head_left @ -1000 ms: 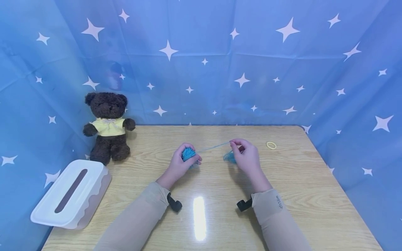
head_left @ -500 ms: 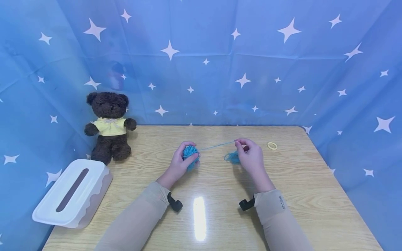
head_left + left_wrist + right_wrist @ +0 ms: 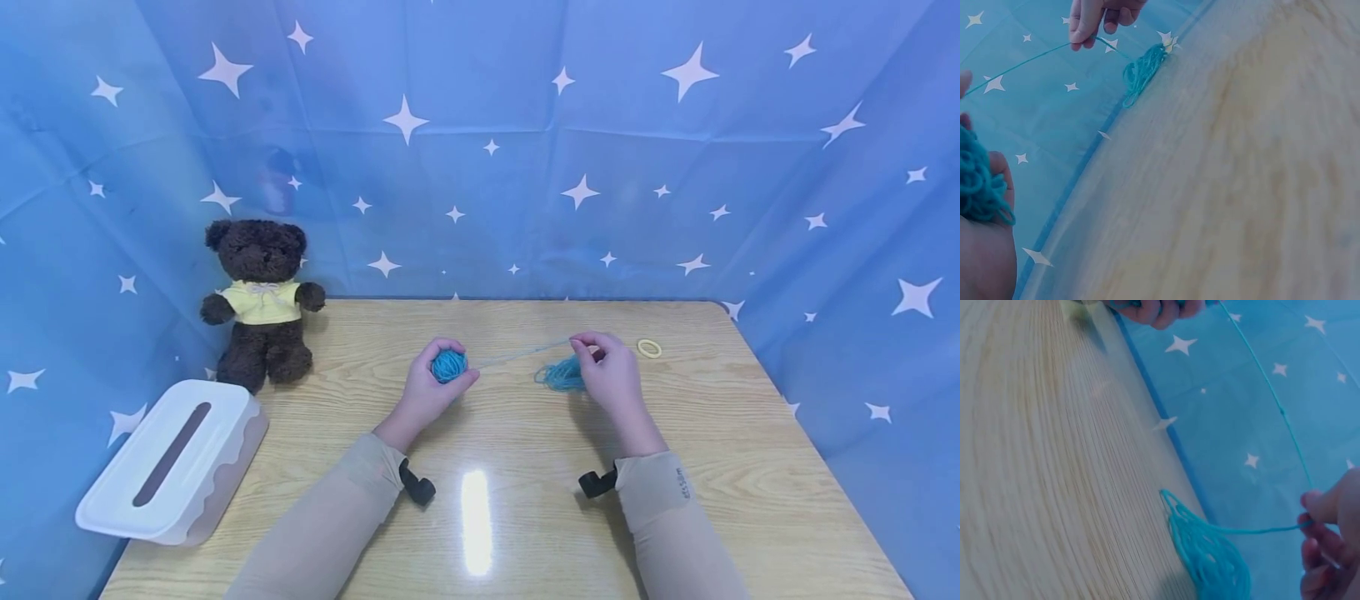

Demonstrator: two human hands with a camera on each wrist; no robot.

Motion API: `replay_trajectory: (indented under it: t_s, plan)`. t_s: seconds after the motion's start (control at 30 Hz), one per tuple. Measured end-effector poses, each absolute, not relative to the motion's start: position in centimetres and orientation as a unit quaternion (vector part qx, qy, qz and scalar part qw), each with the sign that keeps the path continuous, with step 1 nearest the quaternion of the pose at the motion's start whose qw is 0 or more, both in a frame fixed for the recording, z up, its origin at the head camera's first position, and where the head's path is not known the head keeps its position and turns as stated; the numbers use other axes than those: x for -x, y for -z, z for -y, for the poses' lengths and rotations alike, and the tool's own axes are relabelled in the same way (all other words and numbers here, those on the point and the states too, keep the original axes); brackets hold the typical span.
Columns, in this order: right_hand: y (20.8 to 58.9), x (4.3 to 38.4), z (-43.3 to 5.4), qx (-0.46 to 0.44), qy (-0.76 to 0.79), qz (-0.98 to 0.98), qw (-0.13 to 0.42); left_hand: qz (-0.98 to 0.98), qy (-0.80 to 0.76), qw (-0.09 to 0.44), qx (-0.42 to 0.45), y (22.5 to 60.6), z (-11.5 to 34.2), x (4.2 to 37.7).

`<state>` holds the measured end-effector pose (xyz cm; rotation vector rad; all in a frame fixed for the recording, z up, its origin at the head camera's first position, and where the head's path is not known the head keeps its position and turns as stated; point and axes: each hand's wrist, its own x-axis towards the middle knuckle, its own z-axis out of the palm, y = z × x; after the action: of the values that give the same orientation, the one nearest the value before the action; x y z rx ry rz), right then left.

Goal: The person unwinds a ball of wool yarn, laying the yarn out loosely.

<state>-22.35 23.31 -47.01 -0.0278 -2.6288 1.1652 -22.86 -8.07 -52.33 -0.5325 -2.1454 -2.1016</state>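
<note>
In the head view my left hand (image 3: 432, 392) grips a ball of blue yarn (image 3: 449, 366), fingers behind it and thumb at its front. The left wrist view shows loose loops on the yarn ball (image 3: 979, 178) resting against the palm. My right hand (image 3: 611, 375) pinches a single strand between thumb and index finger. That yarn strand (image 3: 1282, 411) runs taut from the ball to the pinch. From the pinch it continues to a loose bundle of blue yarn (image 3: 1210, 559), which lies on the table below the right hand.
A yellow ring (image 3: 648, 348) lies on the wooden table (image 3: 540, 517) to the right of my right hand. A brown teddy bear (image 3: 261, 308) in a yellow top sits at the back left. Before it stands a white tissue box (image 3: 168, 462). A starry blue curtain (image 3: 480, 208) hangs behind.
My right hand has moved rightward with the strand, widening the gap between the hands. The ball has turned in my left hand. More of the loose bundle shows.
</note>
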Motion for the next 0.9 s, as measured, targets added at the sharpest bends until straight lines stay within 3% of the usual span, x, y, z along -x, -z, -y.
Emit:
replay_trajectory:
  t_s: [0.3, 0.63, 0.9]
  plan:
    - [47.4, 22.8, -24.8, 0.057, -0.391, 0.907, 0.144, 0.632, 0.748, -0.012, 0.202, 52.0, 8.2, 22.7]
    - [48.2, 23.1, -25.9, 0.099, -0.387, 0.904, 0.152, 0.676, 0.708, 0.036, 0.201, 52.4, 8.2, 22.8]
    - [48.8, 23.2, -26.8, 0.13, -0.373, 0.908, 0.139, 0.646, 0.737, 0.005, 0.197, 52.2, 8.2, 22.8]
